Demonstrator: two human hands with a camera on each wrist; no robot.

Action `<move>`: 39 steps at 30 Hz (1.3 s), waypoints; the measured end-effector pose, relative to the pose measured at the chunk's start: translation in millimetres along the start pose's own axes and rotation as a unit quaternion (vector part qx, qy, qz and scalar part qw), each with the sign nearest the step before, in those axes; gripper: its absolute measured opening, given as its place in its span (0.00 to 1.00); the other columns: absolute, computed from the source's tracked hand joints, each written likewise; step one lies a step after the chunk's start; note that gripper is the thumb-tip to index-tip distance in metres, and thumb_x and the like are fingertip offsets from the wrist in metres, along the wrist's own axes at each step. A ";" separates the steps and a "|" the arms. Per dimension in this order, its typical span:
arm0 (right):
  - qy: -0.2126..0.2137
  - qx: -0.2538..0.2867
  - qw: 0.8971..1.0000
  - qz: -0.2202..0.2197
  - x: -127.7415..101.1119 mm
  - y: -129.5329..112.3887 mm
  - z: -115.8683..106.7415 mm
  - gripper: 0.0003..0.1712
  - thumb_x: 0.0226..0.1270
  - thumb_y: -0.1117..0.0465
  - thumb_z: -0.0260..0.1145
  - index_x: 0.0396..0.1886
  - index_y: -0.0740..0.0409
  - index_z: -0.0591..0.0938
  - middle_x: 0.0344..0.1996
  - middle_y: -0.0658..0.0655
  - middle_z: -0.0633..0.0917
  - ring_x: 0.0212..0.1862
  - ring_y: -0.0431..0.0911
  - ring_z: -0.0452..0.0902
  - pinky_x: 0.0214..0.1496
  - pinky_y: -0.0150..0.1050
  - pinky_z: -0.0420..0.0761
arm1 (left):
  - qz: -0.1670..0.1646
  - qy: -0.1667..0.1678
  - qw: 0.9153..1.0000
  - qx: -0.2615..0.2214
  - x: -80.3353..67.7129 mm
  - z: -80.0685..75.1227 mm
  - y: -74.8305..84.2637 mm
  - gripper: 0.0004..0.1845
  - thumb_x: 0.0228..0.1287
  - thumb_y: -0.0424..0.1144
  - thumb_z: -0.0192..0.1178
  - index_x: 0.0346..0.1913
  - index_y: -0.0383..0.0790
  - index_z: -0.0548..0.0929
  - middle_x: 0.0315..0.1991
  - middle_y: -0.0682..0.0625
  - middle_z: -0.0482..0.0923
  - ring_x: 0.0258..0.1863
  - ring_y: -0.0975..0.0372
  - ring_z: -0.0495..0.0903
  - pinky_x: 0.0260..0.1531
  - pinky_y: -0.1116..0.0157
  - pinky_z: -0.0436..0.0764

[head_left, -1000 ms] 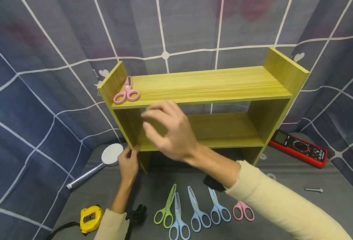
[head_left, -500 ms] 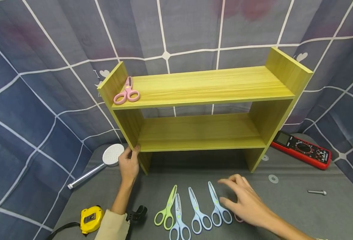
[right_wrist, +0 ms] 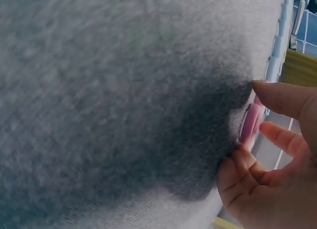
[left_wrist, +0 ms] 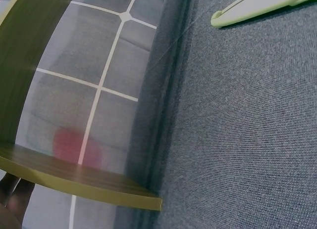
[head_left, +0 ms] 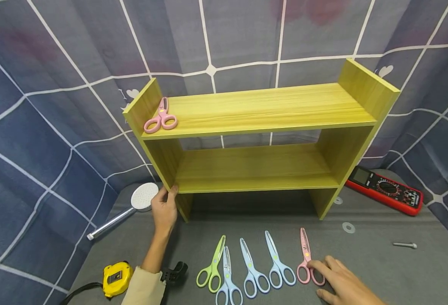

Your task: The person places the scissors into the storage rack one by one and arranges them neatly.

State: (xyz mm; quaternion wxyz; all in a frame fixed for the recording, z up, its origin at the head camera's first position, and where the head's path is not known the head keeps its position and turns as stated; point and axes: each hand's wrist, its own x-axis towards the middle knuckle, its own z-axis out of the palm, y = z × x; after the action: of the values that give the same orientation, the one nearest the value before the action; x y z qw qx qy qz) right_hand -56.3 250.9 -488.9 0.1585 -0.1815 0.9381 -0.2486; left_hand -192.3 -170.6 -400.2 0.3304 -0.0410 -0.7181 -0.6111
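My left hand [head_left: 164, 212] grips the lower left side panel of a yellow-green wooden shelf [head_left: 254, 169], with the thumb on its front edge. Pink scissors [head_left: 161, 116] lie on the top board at the left end. On the grey cloth, a second pair of pink scissors [head_left: 305, 256] lies at the right of a row. My right hand [head_left: 340, 281] is beside their handle loops, the forefinger at the right loop and the thumb apart from it. In the right wrist view, spread fingers surround the pink handle [right_wrist: 251, 122]. To the left lie green scissors [head_left: 211, 267] and several light blue scissors [head_left: 279, 262].
A shower head [head_left: 144, 197] lies left of the shelf, and a yellow tape measure [head_left: 116, 278] at the front left. On the right are a red multimeter [head_left: 385, 190], washers [head_left: 348, 228] and a bolt [head_left: 405, 245]. A checked curtain [head_left: 243, 38] hangs behind.
My right hand has come down from in front of the shelf to the pink scissors on the cloth at the right. The left hand keeps its grip on the shelf.
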 end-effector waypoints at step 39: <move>0.264 0.011 0.913 -0.312 9.9 -112.1 -67.8 0.29 0.57 0.61 0.73 0.61 0.46 0.79 0.40 0.38 0.71 0.37 0.30 0.67 0.36 0.22 0.66 | 0.004 0.022 1.000 -0.006 -1.4 4.7 -1.1 0.10 0.64 0.24 0.56 0.44 0.22 0.85 0.42 0.35 0.84 0.41 0.70 0.80 0.45 0.72 0.74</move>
State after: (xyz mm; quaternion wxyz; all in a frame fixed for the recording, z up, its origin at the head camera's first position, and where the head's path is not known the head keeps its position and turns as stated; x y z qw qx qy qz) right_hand -62.0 183.6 -376.2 -0.1784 -0.3908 0.8389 -0.3342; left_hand -193.7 -166.1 -402.0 0.3482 -0.0331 -0.7070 -0.6147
